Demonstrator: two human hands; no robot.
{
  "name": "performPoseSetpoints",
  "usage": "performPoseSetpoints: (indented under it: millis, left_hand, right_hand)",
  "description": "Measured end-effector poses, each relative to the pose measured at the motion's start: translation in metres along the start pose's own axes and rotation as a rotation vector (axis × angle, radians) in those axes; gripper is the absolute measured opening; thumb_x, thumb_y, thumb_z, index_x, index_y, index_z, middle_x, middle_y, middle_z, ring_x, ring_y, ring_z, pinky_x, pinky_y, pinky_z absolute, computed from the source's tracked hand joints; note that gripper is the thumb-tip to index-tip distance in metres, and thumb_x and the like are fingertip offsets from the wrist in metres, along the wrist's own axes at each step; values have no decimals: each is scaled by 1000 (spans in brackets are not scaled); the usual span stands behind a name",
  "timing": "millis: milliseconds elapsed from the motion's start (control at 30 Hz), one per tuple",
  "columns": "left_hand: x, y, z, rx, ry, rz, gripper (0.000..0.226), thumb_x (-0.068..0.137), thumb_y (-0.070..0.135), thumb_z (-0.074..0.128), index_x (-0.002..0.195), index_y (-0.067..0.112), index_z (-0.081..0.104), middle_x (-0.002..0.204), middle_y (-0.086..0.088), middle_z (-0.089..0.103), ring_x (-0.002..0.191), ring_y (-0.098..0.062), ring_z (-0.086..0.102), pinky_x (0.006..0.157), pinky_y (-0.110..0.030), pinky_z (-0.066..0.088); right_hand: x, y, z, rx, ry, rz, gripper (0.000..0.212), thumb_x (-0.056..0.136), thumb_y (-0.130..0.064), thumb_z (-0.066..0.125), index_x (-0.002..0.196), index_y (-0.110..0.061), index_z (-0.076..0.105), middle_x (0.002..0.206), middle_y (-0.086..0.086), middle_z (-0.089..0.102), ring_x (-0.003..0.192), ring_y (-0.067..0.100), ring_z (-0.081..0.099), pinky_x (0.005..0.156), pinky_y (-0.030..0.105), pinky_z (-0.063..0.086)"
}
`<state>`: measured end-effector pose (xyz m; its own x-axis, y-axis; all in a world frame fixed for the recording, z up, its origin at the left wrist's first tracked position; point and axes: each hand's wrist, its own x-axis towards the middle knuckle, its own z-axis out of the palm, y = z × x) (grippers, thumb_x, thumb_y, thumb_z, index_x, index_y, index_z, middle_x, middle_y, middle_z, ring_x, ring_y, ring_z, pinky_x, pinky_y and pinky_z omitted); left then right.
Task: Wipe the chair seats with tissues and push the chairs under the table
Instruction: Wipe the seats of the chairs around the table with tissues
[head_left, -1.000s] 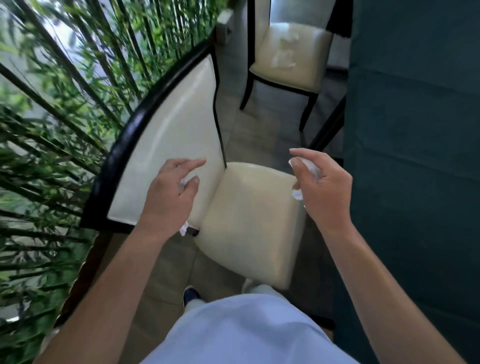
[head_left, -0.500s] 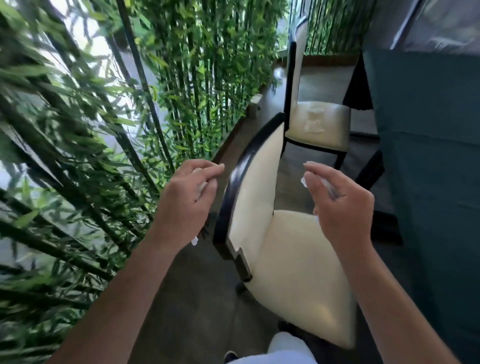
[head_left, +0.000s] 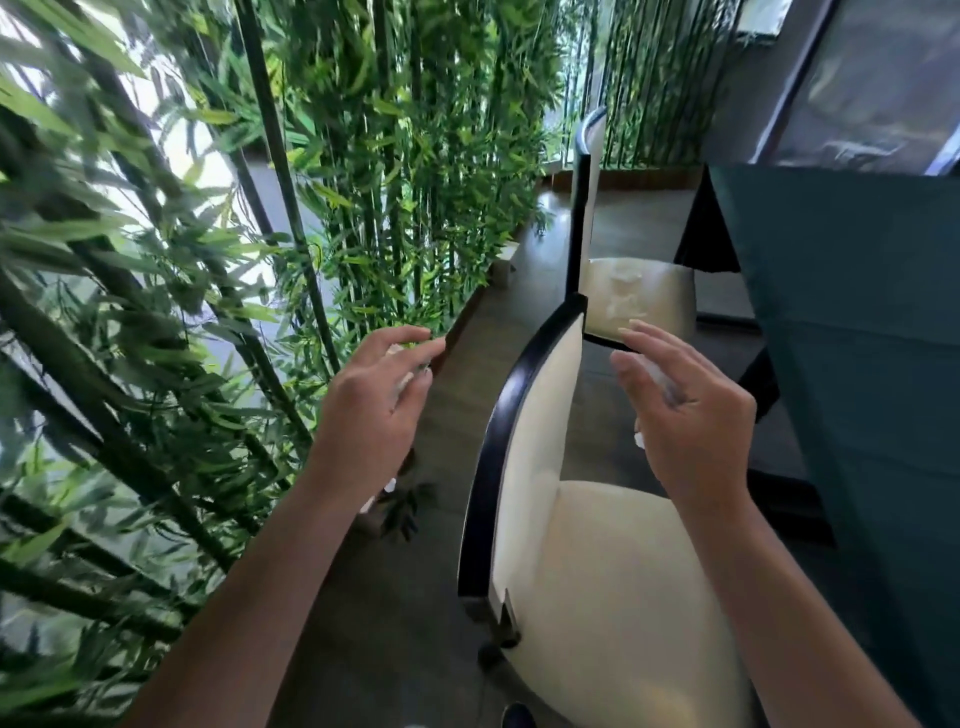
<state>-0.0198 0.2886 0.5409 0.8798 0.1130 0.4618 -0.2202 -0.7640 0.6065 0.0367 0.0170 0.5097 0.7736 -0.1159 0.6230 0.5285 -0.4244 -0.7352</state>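
- Both hands have risen off the near chair (head_left: 613, 582); view swung toward the far chair (head_left: 639, 301).
- Left hand (head_left: 371, 410): fingers loosely curled round a tissue (head_left: 402, 376).
- Right hand (head_left: 685, 415): likewise, holding a second wad (head_left: 662, 379).
- I judge tissues are kept for the far seat, which has crumpled tissues lying on it, beside the table (head_left: 857, 338).

A dark tiled floor (head_left: 410, 613) carries two cream-seated chairs with black frames: the near chair (head_left: 602, 587) at the bottom, the far chair (head_left: 641, 299) beyond it. What look like crumpled tissues (head_left: 621, 299) lie on the far seat. Both stand beside a teal-draped table (head_left: 857, 332).
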Motion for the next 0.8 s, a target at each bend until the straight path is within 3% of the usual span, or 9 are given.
performPoseSetpoints:
  millis: [67,200,333,400,467,600,667,800]
  left_hand:
    - [9,-11,3,-13,-3,6,33,100,8,62,131,16,69,133,16,52,107,26,50,92,3,41]
    - [33,-32,12,-73,-51,45,33,100,10,62,132,15,68,136,13,53,116,-7,60,105,-34,53]
    - [63,-60,14,-119,-134,74,32,101,23,62,132,18,68,138,18,52,113,-11,66,100,-42,58]
    - [76,-77,8,-141,-165,85,33,101,27,61,132,19,68,139,19,52,112,-9,65,100,-42,58]
    - [88,-97,-1,-149,-176,106,35,101,31,59,134,19,67,139,20,51,113,-8,64,100,-40,58]
    - [106,-133,-15,-163,-238,105,36,102,32,59,135,19,66,139,21,46,104,-4,64,97,-41,59]
    - [119,-140,-17,-168,-263,149,35,102,30,61,135,20,66,140,20,47,102,3,61,99,-35,55]
    - [161,-138,-6,-167,-281,283,33,101,26,64,132,18,69,142,12,52,119,-3,54,98,-11,39]
  right_hand:
    - [2,2,7,-31,1,1,34,96,-42,72,120,-19,77,126,-6,73,119,1,67,106,29,53]
    - [4,7,24,-162,49,-8,30,97,-42,70,122,-26,76,129,-12,70,116,1,68,101,22,53]
    - [5,11,49,-253,112,36,28,98,-44,69,118,-26,77,130,-16,66,108,5,72,94,30,58]
    - [4,8,66,-255,133,106,29,97,-44,69,117,-25,78,131,-16,66,103,11,75,89,41,61]
    - [2,1,87,-262,149,129,29,97,-41,71,117,-22,79,131,-14,67,101,14,76,88,43,62]
    - [-9,-19,125,-320,162,153,31,97,-39,71,120,-19,78,130,-4,71,118,-3,65,103,14,47]
    - [-15,-26,137,-342,178,171,32,97,-41,70,121,-21,77,130,-6,71,119,-7,63,103,9,43]
    - [-13,-22,146,-401,212,199,30,96,-40,71,119,-22,78,128,-8,73,119,0,66,103,10,44]
